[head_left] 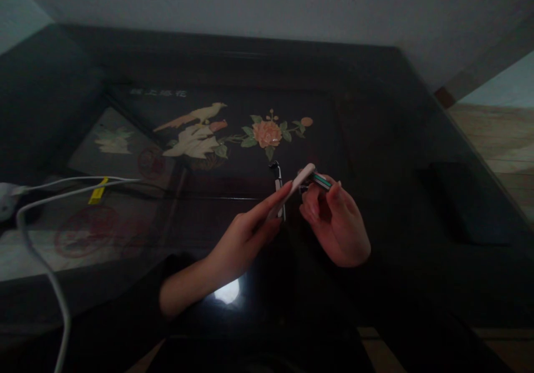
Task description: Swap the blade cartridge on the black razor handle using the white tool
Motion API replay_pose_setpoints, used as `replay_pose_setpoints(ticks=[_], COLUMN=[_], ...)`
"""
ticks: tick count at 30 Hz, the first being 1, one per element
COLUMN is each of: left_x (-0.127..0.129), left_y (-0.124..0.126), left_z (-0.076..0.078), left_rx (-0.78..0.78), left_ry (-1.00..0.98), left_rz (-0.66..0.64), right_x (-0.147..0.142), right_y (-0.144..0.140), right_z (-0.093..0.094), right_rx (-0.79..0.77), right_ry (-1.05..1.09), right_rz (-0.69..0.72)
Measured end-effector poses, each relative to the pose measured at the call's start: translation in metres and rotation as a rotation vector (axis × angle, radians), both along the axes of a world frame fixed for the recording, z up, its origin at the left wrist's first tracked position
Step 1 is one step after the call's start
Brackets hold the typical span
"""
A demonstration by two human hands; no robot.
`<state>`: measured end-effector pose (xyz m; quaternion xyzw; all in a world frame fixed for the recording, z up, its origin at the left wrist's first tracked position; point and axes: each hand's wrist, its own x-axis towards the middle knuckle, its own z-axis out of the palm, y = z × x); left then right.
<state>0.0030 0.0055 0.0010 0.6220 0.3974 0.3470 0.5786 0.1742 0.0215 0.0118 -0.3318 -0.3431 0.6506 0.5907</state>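
Both hands pinch their things above the bench [375, 139]: left hand [240, 242] the pale stick [297, 186], right hand [336, 225] a green-tipped piece [322, 181], which could slip in this dimness.

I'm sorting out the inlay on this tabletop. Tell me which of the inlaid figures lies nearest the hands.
The orange flower, with its green leaves. It sits just beyond the left hand and right hand; the pale bird and the white leaf shape lie farther left.

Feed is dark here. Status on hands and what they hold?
Left hand grips a white handle. Right hand pinches a green-striped cartridge at its tip. Dark glossy table below; white cable far left, clear.
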Motion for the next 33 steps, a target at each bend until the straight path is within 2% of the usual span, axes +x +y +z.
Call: replay_pose_setpoints(ticks=[7,11,23,27,33], left_x=[0.0001,0.0006,-0.0013,-0.0011,0.0023], left_y=[-0.0009,-0.0016,-0.0045,-0.004,-0.0025], left_z=[0.0008,0.0012,-0.0006,0.0022,0.0065], left_rx=[-0.066,-0.091,-0.075,-0.044,-0.004], left_ry=[-0.017,-0.059,-0.103,-0.054,-0.009], left_rz=[-0.005,-0.055,-0.202,-0.177,-0.043], right_x=[0.0001,0.0001,0.001,0.0009,-0.0004], right_y=[-0.0003,-0.0002,-0.0021,-0.0018,-0.0013], right_z=[0.0,0.0001,-0.0051,-0.0053,-0.0024], right_rx=[-0.006,-0.021,-0.084,-0.088,-0.067], right_ry=[-0.005,-0.056,-0.061,-0.05,-0.043], right_rz=[-0.018,-0.072,-0.11,-0.1,-0.075])
